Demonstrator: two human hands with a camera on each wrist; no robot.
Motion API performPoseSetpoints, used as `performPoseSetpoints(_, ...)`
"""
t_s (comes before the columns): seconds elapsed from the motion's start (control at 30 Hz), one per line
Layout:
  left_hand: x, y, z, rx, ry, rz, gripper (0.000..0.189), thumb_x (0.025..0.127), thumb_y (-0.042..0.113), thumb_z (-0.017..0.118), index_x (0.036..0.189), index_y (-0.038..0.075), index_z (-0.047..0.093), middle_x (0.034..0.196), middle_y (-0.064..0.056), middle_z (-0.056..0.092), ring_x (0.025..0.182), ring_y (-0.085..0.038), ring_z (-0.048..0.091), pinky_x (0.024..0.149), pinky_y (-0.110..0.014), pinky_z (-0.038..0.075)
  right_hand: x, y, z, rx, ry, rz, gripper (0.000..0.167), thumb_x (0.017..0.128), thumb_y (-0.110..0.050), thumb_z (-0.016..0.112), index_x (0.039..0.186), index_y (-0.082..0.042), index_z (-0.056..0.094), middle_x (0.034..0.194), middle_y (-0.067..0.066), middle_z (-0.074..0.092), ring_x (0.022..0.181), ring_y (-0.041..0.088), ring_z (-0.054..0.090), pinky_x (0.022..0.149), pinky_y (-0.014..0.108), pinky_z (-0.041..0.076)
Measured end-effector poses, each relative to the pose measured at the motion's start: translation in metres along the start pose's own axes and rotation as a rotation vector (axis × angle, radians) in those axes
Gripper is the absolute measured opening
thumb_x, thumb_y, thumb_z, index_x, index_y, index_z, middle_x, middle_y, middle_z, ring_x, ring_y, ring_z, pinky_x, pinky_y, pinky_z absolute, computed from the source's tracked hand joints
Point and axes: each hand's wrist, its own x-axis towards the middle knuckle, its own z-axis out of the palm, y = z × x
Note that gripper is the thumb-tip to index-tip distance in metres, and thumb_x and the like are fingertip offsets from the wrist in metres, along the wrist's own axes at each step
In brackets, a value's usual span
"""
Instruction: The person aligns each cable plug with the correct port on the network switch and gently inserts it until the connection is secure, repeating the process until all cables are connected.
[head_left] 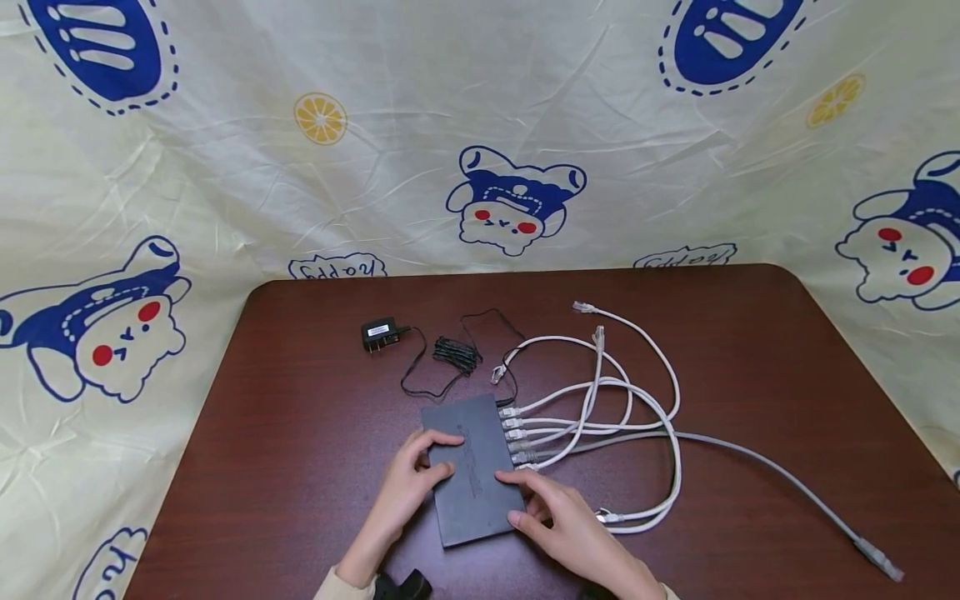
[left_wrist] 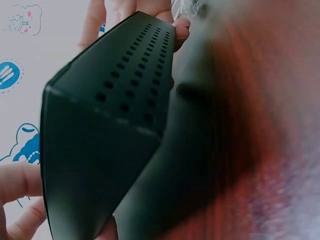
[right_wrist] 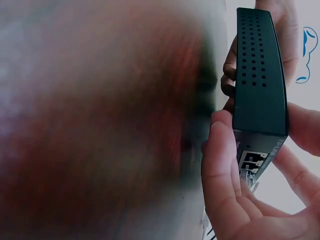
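Observation:
A flat dark grey network switch [head_left: 476, 508] is held between both hands, slightly tilted. My left hand [head_left: 405, 483] grips its left edge, with index finger and thumb on the top face; in the left wrist view other fingertips show under the vented side. My right hand [head_left: 562, 525] grips the right edge near the front corner, thumb and index finger on top, other fingers below. Several white network cables [head_left: 680, 467] and one grey cable [head_left: 795, 481] are plugged into its right side. In the right wrist view two open ports [right_wrist: 255, 160] show on the switch.
A black power adapter [head_left: 380, 333] lies at the back left of the brown table [head_left: 300, 450]. Its bundled cord [head_left: 456, 353] runs toward the switch's port side. Loose cable ends lie behind and right; the grey cable's plug [head_left: 877, 558] reaches the right front.

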Motion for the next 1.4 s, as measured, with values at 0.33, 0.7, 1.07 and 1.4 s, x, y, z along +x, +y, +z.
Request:
performPoseSetpoints(0.33,0.009,-0.002,0.004,0.137,0.037,0.055,0.028,0.084,0.009,0.065,0.11,0.018,0.073,0.147,-0.028,0.03,0.119,-0.039,0.046,0.089,-0.05,0.038,0.008,0.005,0.001,-0.031,0.032,0.024,0.042,0.085,-0.006,0.07,0.125,-0.008,0.06,0.107,0.002,0.061,0.068,0.001,0.054,0.061,0.023,0.049)
performPoseSetpoints(0.7,0.014,-0.002,0.008,0.259,0.076,0.143,0.032,0.086,0.007,0.063,0.116,0.018,0.071,0.145,-0.03,0.031,0.102,-0.034,0.052,0.077,-0.044,0.04,0.015,0.006,-0.001,-0.065,0.022,0.053,0.041,0.088,-0.011,0.068,0.128,-0.011,0.058,0.108,0.002,0.061,0.068,0.002,0.054,0.061,0.023,0.048)
performPoseSetpoints(1.07,0.015,0.002,0.015,0.256,0.107,0.144,0.036,0.085,-0.001,0.063,0.116,0.015,0.071,0.146,-0.031,0.029,0.074,-0.021,0.036,0.071,-0.039,0.033,0.015,0.002,0.002,-0.249,0.075,0.073,0.048,0.083,-0.009,0.073,0.128,-0.016,0.06,0.106,-0.003,0.06,0.068,-0.001,0.052,0.06,0.023,0.046)
performPoseSetpoints(1.4,0.015,0.002,0.021,0.278,0.142,0.122,0.038,0.084,-0.002,0.064,0.116,0.016,0.071,0.147,-0.029,0.03,0.097,-0.034,0.043,0.076,-0.046,0.035,0.013,-0.004,0.007,-0.374,0.137,0.11,0.051,0.08,-0.008,0.075,0.128,-0.02,0.062,0.108,-0.003,0.061,0.069,0.0,0.051,0.058,0.024,0.043)
